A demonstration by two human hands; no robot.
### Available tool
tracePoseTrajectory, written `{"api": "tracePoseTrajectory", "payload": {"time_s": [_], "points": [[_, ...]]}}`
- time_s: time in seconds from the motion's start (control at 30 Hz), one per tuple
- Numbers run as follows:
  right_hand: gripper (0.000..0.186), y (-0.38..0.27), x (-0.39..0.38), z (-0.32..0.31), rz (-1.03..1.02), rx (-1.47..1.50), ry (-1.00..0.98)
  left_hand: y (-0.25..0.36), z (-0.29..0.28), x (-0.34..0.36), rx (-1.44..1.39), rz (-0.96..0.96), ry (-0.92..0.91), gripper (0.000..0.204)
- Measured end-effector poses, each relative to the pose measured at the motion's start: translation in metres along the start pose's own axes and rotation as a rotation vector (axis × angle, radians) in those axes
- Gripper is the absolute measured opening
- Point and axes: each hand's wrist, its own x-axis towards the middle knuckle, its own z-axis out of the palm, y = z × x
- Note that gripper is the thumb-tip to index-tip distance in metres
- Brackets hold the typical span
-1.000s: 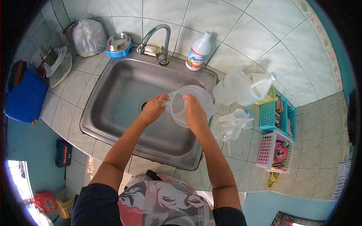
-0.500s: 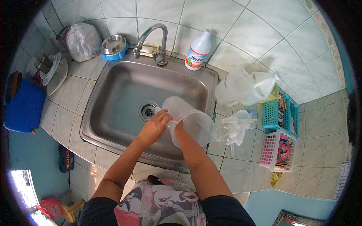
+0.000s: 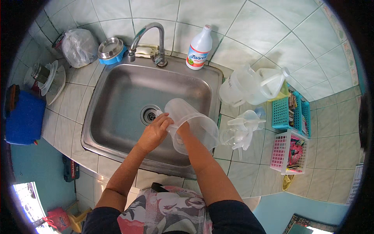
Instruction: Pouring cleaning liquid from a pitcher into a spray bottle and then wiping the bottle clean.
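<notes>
A translucent plastic pitcher [image 3: 204, 130] is tilted over the right part of the steel sink [image 3: 117, 87], its wide mouth facing right and toward me. My left hand [image 3: 154, 133] is closed on the pitcher's handle at its left side. Into the mouth reaches my right hand [image 3: 183, 129]. Only its back and wrist show; the fingers are hidden inside, and I cannot make out whether they hold anything. The round drain [image 3: 149, 115] lies just left of the pitcher.
A curved faucet [image 3: 159, 46] stands behind the sink, with a white bottle [image 3: 199, 48] to its right. Translucent jugs [image 3: 239, 85], clear plastic utensils [image 3: 243, 128] and baskets [image 3: 280, 152] line the right counter. At left are a bagged bundle [image 3: 80, 48] and a blue container [image 3: 25, 113].
The view has shifted slightly. Both hands keep nearly the same place on and inside the pitcher, which stays tilted over the sink.
</notes>
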Motion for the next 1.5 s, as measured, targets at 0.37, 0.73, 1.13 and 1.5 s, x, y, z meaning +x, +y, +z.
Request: {"api": "tracePoseTrajectory", "payload": {"time_s": [0.37, 0.73, 1.13, 1.5], "points": [[0.043, -0.021, -0.009, -0.025, -0.154, -0.415, -0.019, 0.003, 0.001, -0.005, -0.026, -0.001, -0.006, 0.050], [0.044, -0.072, -0.010, -0.039, -0.046, -0.806, -0.182, 0.003, -0.001, -0.008, -0.055, -0.077, 0.023, 0.045], [0.039, -0.065, -0.011, -0.037, 0.163, -0.744, -0.221, -0.004, 0.004, -0.009, -0.085, -0.072, 0.049, 0.049], [0.034, -0.063, -0.006, -0.034, 0.271, -0.671, -0.258, -0.004, 0.003, -0.011, -0.104, -0.120, 0.085, 0.046]]}}
